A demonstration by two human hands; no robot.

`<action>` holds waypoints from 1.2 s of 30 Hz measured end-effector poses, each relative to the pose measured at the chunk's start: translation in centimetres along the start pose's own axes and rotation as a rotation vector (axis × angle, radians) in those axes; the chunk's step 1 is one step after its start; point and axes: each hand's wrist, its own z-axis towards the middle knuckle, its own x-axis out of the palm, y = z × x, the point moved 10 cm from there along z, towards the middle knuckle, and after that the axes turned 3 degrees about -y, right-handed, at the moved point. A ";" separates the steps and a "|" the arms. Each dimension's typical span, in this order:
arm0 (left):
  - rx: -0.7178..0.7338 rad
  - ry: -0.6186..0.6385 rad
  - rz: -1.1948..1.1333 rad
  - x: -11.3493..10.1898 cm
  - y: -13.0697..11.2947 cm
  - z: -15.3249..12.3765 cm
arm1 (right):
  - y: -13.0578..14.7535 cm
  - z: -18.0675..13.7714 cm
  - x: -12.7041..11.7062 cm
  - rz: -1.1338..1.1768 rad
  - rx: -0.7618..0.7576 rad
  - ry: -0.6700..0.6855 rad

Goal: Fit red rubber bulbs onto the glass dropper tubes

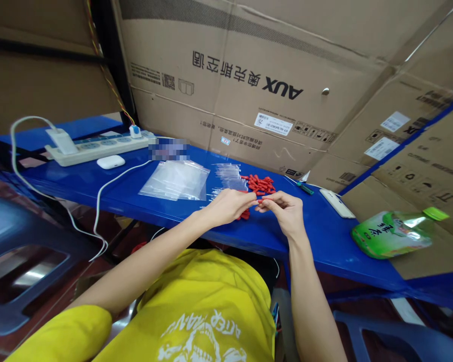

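Over the front of the blue table, my left hand (230, 206) and my right hand (287, 210) meet fingertip to fingertip, both pinched closed. A small red plastic piece (260, 201) shows between the fingertips, on the side of my right hand. What my left fingers hold is too small and covered to make out. Just behind my hands lies a heap of red plastic pieces (261, 184). Left of that heap, thin clear sticks (228, 176) lie side by side. More red pieces (245, 215) lie below my left hand, partly hidden by it.
Clear plastic bags (177, 181) lie to the left. Behind them are a power strip (105, 148), a white earphone case (110, 162) and loose cables. A green-handled screwdriver (305, 188), a white phone-like object (336, 203) and a green bottle (392, 234) are on the right. Cardboard (249, 60) walls the back.
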 end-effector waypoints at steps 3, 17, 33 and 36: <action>0.004 -0.002 0.024 -0.1 -0.1 -0.1 | 0.2 0.1 0.4 -0.004 0.003 0.007; -0.107 -0.138 0.155 -2.1 -0.1 0.4 | 1.4 0.5 -1.1 0.002 -0.145 -0.108; -0.002 -0.126 0.173 -1.8 -0.4 0.2 | 1.3 0.4 -1.2 0.019 -0.078 -0.120; 0.008 -0.119 0.162 -1.8 -0.4 0.1 | 1.3 0.4 -1.1 0.028 -0.077 -0.116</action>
